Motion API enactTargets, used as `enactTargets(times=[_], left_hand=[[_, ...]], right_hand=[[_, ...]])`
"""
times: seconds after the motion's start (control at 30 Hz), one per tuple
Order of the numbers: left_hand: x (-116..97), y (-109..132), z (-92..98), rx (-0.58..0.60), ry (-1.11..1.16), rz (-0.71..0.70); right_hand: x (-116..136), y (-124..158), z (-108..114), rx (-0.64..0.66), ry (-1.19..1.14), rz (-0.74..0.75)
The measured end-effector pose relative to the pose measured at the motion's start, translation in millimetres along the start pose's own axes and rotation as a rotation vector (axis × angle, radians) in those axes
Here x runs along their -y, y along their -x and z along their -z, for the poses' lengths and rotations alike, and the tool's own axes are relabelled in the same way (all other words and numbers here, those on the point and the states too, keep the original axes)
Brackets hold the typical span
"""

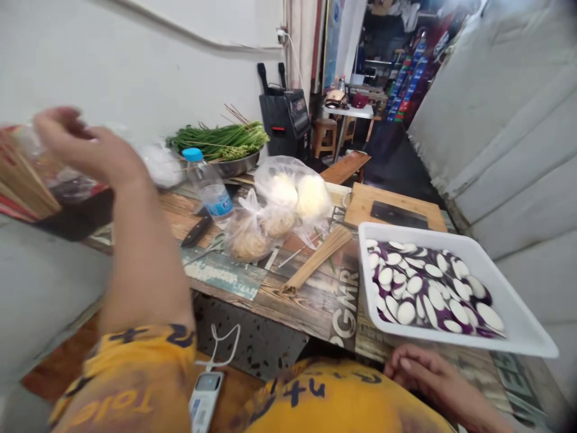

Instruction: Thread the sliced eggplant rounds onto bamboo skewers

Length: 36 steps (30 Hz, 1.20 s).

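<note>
My left hand is raised at the left, bent at the wrist, beside an open bundle of skewers and plastic packets. Its fingers are blurred and partly turned away, so I cannot tell whether it holds anything. At the table's near edge rests my right hand, fingers curled in and nothing seen in them. Just above it stands a white tray of sliced purple eggplant. A bundle of bamboo skewers lies on the table to the left of the tray.
Bagged potatoes, a bag with pale round pieces, a water bottle and a knife lie mid-table. Behind are a bowl of greens, a black speaker and a cutting board with a cleaver.
</note>
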<state>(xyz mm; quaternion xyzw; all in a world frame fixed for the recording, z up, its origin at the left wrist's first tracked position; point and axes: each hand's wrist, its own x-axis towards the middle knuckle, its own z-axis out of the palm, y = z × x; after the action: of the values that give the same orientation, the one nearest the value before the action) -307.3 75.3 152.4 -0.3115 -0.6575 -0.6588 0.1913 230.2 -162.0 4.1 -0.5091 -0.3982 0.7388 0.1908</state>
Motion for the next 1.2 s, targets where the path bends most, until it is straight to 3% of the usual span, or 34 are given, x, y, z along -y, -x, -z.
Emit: enactTargets(times=[0.03,0.1,0.17,0.23,0.27,0.37,0.43,0.6,0.8,0.93,1.03,1.2], left_hand=[[-30.0,28.8,-3.3,0.027,-0.022,-0.040],[-85.1,96.7,-1.6,0.238,0.127,-0.286],[-123.6,168.2,8.6,0.627,0.187,-0.455],[-140.8,231.0,20.5,0.988,0.069,-0.453],[-142.4,256.2,25.3,1.096,-0.084,-0.458],[-131.0,303.4,33.1,1.250,-0.479,-0.474],[-119.5,314.9,35.5,1.270,-0.571,-0.474],[-96.7,318.1,44.0,1.266,-0.570,-0.525],[-77.3,323.5,49.6,1.335,-0.540,-0.489],[-71.9,319.5,51.4,1.379,-0.535,-0.424],[-71.0,317.0,54.6,1.339,-0.616,-0.385],[-75.4,319.2,58.0,1.274,-0.647,-0.478]], right_hand=[[1.4,1.8,-2.6,-0.007,0.033,0.028],[1.1,6.1,-6.3,-0.033,0.109,0.090],[-3.2,11.3,-7.6,-0.055,0.160,0.140],[-9.8,17.7,-6.8,-0.065,0.175,0.174],[-13.2,21.6,-5.6,-0.062,0.176,0.185],[-20.6,36.1,0.6,-0.041,0.171,0.199],[-22.8,47.3,6.4,-0.054,0.177,0.201],[-25.9,68.5,17.8,-0.148,0.221,0.259],[-27.5,72.1,15.3,-0.146,0.195,0.264],[-24.6,70.5,12.9,-0.134,0.203,0.280],[-24.3,67.9,12.9,-0.097,0.183,0.300],[-28.0,61.3,16.2,-0.067,0.169,0.307]])
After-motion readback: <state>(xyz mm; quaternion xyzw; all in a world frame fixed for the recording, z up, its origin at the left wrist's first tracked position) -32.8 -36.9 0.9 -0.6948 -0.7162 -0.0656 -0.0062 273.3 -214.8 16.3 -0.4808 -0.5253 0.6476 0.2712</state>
